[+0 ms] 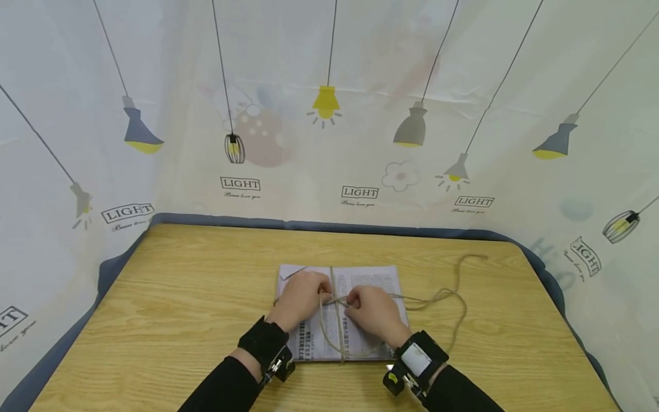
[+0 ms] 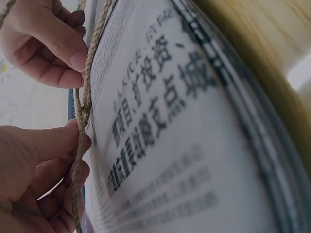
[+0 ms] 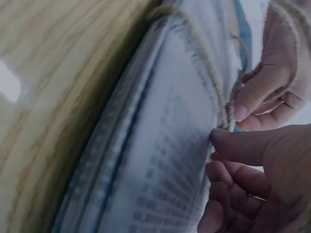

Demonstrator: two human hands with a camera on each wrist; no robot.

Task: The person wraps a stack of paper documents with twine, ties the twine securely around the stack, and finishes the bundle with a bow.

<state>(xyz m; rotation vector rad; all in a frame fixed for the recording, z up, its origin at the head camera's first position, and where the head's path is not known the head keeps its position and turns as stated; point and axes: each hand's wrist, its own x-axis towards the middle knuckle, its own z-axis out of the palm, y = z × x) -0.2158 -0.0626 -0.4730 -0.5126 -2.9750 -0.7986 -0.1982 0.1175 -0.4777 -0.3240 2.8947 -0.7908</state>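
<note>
A flat stack of newspapers (image 1: 370,279) lies on the table, with twine (image 1: 332,279) running round it lengthwise and across. My left hand (image 1: 305,293) is over the stack's left half and pinches the twine near the crossing. Just right of the crossing, my right hand (image 1: 378,312) pinches the twine between thumb and fingers. The left wrist view shows a twisted knot of twine (image 2: 83,104) between the two thumbs. A loose loop of twine hangs from my left hand across the front of the stack. Fingertips under the hands are partly hidden.
Loose twine ends (image 1: 457,294) trail over the wooden table (image 1: 206,257) right of the stack. A pale curtain (image 1: 298,189) printed with lamps surrounds the back and sides. Cameras on black straps (image 1: 265,343) sit on both wrists.
</note>
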